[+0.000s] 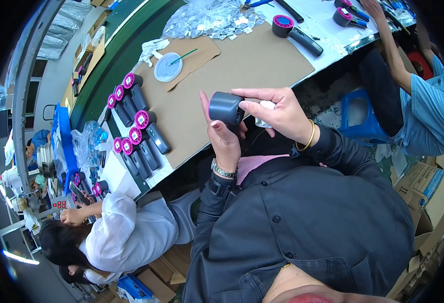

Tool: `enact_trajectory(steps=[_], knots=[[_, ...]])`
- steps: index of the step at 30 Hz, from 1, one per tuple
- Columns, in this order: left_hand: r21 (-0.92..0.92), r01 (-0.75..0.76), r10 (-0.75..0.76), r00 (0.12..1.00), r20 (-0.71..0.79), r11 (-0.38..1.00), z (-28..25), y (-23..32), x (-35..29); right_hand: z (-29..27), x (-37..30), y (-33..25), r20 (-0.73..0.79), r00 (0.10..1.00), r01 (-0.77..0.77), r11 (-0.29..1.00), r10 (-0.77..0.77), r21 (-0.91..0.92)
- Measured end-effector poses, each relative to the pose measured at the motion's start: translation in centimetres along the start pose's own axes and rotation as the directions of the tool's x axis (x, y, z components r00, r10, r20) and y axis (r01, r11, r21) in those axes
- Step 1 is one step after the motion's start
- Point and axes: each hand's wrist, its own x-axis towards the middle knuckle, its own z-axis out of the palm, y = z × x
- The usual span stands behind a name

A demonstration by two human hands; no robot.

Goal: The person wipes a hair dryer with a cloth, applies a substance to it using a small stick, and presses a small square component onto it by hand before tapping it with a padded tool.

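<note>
A dark grey hair dryer [224,108] with a pink rim is held up in front of my chest, just off the table's near edge. My left hand [225,147] cradles its round head from the left and below. From the right, the thumb and forefinger of my right hand [285,115] press on the dryer's head. Tucked in that same hand is a small white cloth [265,112]. The dryer's handle is mostly hidden behind my hands.
Several grey hair dryers with pink ends [142,120] lie left on the cardboard-covered table [252,65]. Beyond are a white tub [168,66] with a green stick, a heap of small clear pieces [206,20] and another dryer [282,26]. Co-workers sit left and right.
</note>
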Motion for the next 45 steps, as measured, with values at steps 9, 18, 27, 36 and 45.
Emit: enact_trajectory(steps=[9, 18, 27, 36, 45], knots=[[0.217, -0.019, 0.007, 0.998, 0.057, 0.976, -0.2, -0.4, 0.0, -1.5, -0.7, 1.8, -0.031, 0.995, 0.093, 0.981, -0.1, -0.171], [0.23, 0.01, -0.032, 0.995, 0.092, 0.973, -0.1, -0.5, -0.1, -1.7, -0.3, 3.5, -0.079, 0.955, 0.253, 0.922, -0.287, -0.292], [0.156, 0.03, -0.044, 0.995, 0.09, 0.987, 0.2, -0.9, 0.2, -1.7, -0.3, 2.4, -0.064, 0.972, 0.198, 0.937, -0.225, -0.288], [0.007, 0.114, -0.114, 0.984, 0.137, 0.993, 0.4, -1.2, 0.2, -1.4, -0.6, 2.3, -0.065, 0.985, 0.155, 0.982, -0.163, -0.111], [-0.024, 0.146, -0.141, 0.979, 0.144, 0.989, 0.5, -1.3, 0.2, -1.8, -0.8, 2.1, -0.056, 0.996, -0.069, 0.998, 0.069, 0.009]])
